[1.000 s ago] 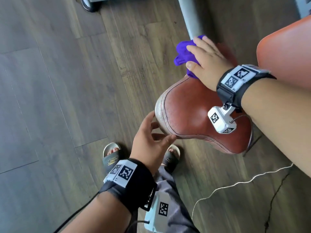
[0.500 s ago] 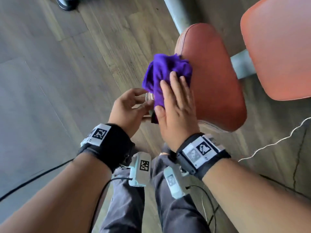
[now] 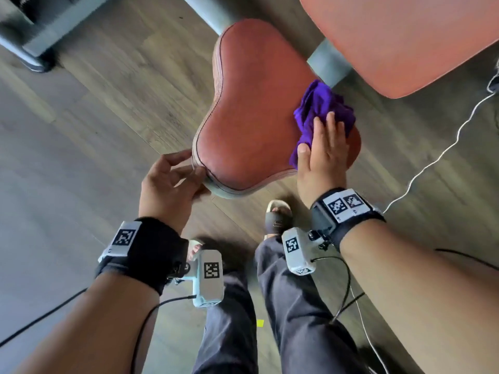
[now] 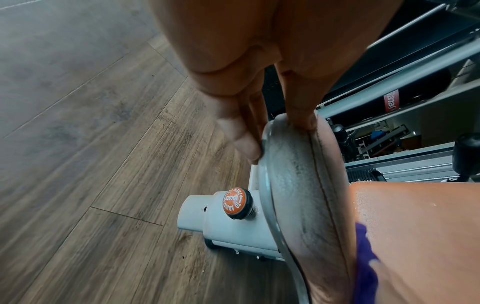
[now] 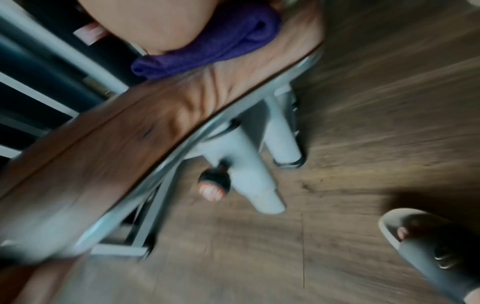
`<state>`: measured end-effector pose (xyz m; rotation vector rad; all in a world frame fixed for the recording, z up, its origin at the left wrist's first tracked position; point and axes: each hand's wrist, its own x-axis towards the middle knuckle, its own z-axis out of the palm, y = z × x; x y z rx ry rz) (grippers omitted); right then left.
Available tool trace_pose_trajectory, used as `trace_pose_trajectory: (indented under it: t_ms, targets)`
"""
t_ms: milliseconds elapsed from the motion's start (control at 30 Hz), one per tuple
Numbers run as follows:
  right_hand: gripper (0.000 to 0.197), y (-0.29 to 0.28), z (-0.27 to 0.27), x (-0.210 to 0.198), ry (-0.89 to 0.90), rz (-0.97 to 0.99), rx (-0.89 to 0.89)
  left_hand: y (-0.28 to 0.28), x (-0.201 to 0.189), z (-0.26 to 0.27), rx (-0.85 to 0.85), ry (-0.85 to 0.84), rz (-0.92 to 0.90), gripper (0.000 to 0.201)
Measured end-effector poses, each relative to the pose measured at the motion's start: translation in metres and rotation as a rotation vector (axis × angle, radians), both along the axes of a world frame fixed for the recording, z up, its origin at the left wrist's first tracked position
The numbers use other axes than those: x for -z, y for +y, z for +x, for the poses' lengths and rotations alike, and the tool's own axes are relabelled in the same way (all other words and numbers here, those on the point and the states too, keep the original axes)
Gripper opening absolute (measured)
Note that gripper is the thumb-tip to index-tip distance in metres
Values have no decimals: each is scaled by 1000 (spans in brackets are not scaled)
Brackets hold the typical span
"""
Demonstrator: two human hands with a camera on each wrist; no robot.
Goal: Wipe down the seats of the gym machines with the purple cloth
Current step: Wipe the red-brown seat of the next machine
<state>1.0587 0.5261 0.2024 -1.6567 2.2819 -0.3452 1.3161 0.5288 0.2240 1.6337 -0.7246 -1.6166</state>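
A brown-red padded seat (image 3: 251, 112) on a grey frame fills the middle of the head view. The bunched purple cloth (image 3: 321, 103) lies on its right side. My right hand (image 3: 318, 133) lies flat on the cloth with straight fingers and presses it to the padding. In the blurred right wrist view the cloth (image 5: 221, 41) shows under my palm on the seat (image 5: 130, 127). My left hand (image 3: 193, 164) pinches the seat's near-left corner. The left wrist view shows its thumb under the rim and a finger on top of the seat edge (image 4: 306, 185).
An orange back pad (image 3: 405, 36) hangs over the far right, joined by a grey post (image 3: 328, 63). An orange adjusting knob (image 4: 235, 202) sits under the seat. A white cable (image 3: 432, 163) crosses the wooden floor. My sandalled foot (image 3: 278, 214) stands close below the seat.
My right hand has swept the cloth from the seat's far end to its near-left corner and then to its right side. My left hand stays at the near-left edge.
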Motion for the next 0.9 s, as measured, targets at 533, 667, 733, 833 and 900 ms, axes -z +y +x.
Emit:
trace_pose_trajectory:
  t_ms: [533, 667, 733, 833, 900]
  targets:
    - [70, 17, -64, 0, 39, 11, -516, 1, 7, 3, 50, -100, -39, 28]
    - [70, 20, -4, -4, -24, -33, -363, 3, 4, -3, 25, -91, -34, 33]
    - [69, 21, 32, -11, -56, -69, -440, 2, 3, -3, 22, -90, -29, 38]
    - [52, 14, 56, -26, -107, -103, -553, -1, -3, -9, 16, -49, -31, 37]
    - [38, 1, 51, -33, -121, -156, -568, -8, -5, -18, 20, -83, -51, 37]
